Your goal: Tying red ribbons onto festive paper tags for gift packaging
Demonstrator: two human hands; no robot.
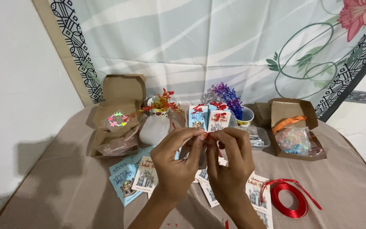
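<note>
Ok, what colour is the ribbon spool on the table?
Red; the ribbon spool shows clearly in the head view, lower right.

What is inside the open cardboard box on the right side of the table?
The cardboard box holds an orange band and a clear bag of pastel beads. Anything beneath the bag is covered.

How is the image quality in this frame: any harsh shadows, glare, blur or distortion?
Head view: even, soft light; a dark shadow falls on the cloth at left. No glare, even on the ribbon roll. The left hand and right hand are slightly soft, and the tiny red piece they pinch is unclear. Wide-angle bending shows at the edges.
</note>
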